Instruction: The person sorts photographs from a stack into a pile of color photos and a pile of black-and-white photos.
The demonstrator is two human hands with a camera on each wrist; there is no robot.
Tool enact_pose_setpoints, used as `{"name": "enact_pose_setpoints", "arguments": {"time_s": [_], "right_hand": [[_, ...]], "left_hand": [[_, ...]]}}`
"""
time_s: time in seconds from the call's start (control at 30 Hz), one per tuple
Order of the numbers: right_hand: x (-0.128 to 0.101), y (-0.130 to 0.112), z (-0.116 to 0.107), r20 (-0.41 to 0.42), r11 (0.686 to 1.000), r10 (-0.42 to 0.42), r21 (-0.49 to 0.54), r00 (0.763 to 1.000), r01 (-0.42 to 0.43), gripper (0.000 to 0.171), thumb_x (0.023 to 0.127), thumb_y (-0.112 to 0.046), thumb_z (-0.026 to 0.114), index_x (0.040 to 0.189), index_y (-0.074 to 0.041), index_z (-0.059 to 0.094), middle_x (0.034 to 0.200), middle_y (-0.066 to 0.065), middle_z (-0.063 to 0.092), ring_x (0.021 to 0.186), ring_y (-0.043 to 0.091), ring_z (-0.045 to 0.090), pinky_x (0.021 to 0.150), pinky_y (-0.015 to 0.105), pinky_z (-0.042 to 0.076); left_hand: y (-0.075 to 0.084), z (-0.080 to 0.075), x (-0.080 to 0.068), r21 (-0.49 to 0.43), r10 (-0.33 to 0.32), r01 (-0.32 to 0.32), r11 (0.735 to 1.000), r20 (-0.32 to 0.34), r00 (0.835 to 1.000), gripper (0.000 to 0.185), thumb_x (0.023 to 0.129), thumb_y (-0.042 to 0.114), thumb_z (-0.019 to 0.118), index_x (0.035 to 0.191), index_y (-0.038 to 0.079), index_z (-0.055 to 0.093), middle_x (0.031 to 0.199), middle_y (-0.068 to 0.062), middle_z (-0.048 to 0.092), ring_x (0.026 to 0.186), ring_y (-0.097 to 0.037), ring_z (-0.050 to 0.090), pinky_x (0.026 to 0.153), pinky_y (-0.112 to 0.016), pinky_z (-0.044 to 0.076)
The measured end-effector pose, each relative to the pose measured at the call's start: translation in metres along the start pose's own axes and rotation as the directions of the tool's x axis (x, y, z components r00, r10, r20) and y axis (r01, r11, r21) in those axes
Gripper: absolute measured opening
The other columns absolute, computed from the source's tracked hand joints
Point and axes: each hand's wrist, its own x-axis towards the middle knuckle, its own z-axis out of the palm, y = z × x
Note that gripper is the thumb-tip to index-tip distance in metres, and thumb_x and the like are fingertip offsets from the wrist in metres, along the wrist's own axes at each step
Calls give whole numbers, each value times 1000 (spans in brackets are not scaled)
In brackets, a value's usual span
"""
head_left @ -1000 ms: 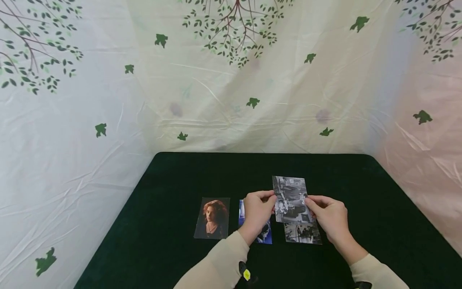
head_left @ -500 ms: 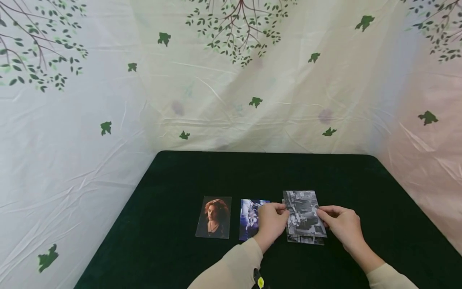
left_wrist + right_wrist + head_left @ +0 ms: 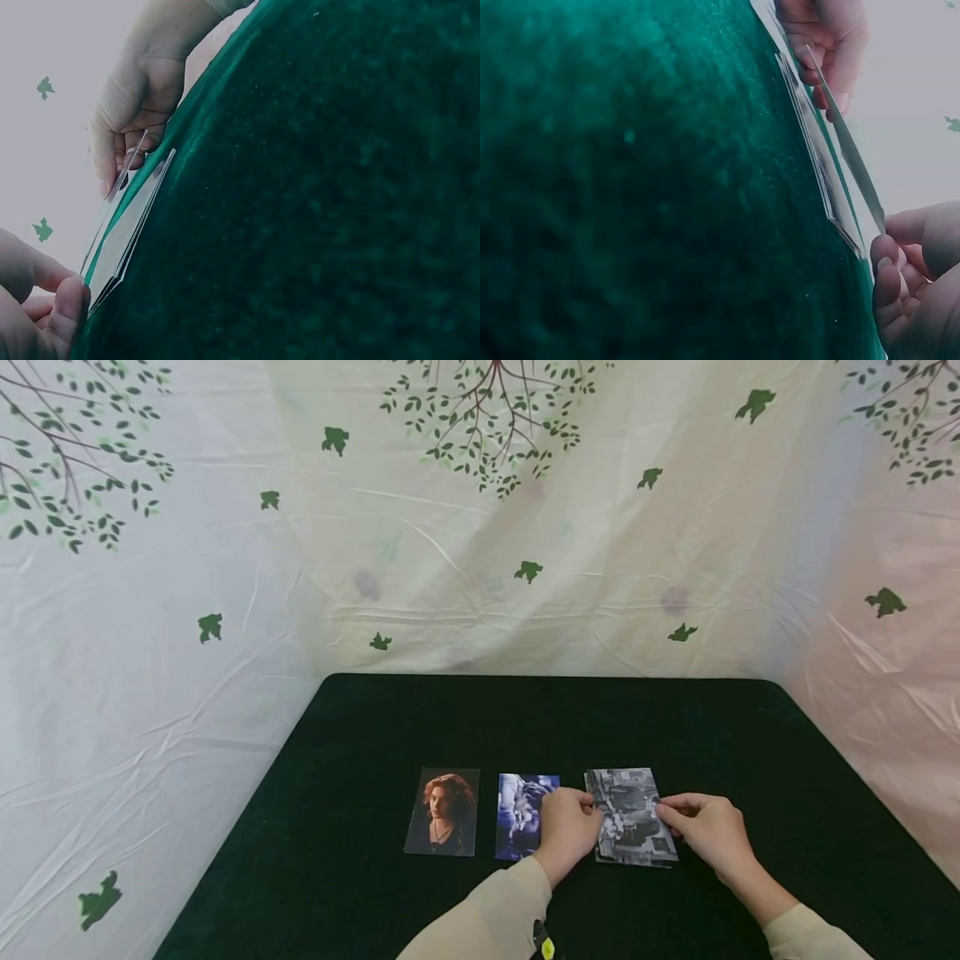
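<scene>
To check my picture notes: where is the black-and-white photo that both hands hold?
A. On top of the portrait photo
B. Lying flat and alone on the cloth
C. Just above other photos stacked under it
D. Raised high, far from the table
C: the wrist views show the black-and-white photo pinched by the left hand and right hand, slightly lifted over a stack of photos on the green cloth.

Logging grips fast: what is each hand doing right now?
Left hand: pinches the left edge of the black-and-white photo.
Right hand: pinches the same photo's right edge.
</scene>
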Motion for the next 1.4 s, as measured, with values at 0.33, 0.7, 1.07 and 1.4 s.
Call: {"name": "enact_pose_setpoints", "arguments": {"time_s": [0.33,0.7,1.07,1.4], "right_hand": [[2,5,0,46,1000,8,-25,999,-7,30,89,-33,69,105,-7,72,94,5,68,74,16,62,56,30,47],[2,8,0,85,999,45,-27,995,-43,28,88,-30,70,104,-7,72,99,7,67,74,16,62,56,30,48],[3,6,1,80,999,41,-38,996,-38,28,87,-30,71,102,-6,72,94,6,66,70,16,60,54,30,46],[7,8,3,81,998,36,-59,996,-31,27,87,-29,71,101,-6,72,91,5,66,69,15,60,55,30,47]], "left_hand": [[1,2,0,20,-25,24,1000,47,999,12,77,4,72,89,2,76,66,6,63,60,-2,51,57,-20,45],[4,3,-1,69,-53,49,996,71,996,11,76,3,72,87,2,75,62,6,59,57,-4,50,57,-22,46],[3,3,0,70,-66,61,996,78,995,9,77,3,72,86,1,74,65,3,61,58,-5,51,58,-23,47],[2,4,2,111,-54,46,993,66,996,9,76,4,74,84,3,76,71,1,65,62,-6,53,62,-25,48]]}}
